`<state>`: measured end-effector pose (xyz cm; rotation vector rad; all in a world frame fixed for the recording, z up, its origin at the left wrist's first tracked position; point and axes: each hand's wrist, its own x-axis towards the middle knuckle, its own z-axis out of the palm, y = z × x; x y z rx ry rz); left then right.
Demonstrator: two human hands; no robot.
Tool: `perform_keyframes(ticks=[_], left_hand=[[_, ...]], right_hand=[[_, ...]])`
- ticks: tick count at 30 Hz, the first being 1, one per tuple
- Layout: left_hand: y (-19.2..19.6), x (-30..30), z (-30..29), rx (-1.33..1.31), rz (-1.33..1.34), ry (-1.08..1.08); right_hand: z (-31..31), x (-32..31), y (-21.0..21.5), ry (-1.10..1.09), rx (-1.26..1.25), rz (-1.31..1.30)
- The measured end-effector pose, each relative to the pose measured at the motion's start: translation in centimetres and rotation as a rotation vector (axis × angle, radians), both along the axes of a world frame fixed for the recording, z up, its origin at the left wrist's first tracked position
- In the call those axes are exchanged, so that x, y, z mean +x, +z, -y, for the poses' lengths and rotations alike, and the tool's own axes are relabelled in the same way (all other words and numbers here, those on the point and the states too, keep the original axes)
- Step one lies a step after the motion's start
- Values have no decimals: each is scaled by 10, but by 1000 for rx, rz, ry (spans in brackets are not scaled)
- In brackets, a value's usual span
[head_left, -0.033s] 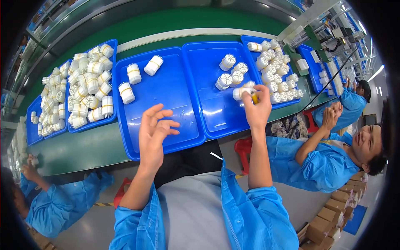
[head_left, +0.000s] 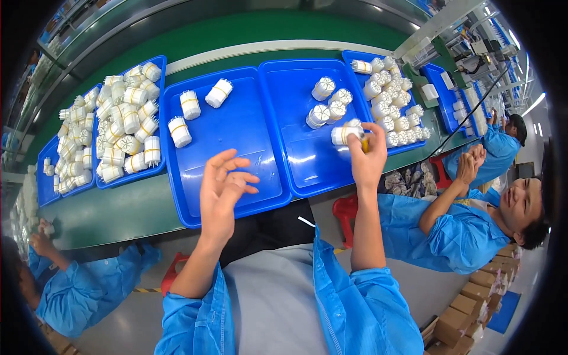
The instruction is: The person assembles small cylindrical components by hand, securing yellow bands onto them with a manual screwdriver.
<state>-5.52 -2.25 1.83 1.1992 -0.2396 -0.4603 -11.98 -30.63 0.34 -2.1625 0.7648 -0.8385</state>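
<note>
Right hand [head_left: 368,158] grips a white banded bundle [head_left: 348,134] over the right blue tray [head_left: 299,171]; left hand [head_left: 220,192] hovers spread wide, holding nothing, above the left blue tray [head_left: 236,133].

A green conveyor bench [head_left: 106,216] is carrying blue trays [head_left: 236,195] lying side by side along it, from its left end to its right end, each holding white banded bundles [head_left: 124,133].

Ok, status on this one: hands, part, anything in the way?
Left hand empty, open over tray. Right hand grips white bundle. Path clear.
</note>
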Motion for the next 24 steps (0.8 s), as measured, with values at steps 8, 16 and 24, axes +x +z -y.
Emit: perform_keyframes(ticks=[8, 16, 24], left_hand=[[-1, -29, 39, -164, -19, -224], [-6, -32, 33, -408, -153, -212], [-8, -29, 29, -491, -137, -263]], right_hand=[[-92, -35, 32, 396, 1054, 432], [-139, -40, 30, 517, 1169, 422], [-140, -37, 28, 619, 777, 484]])
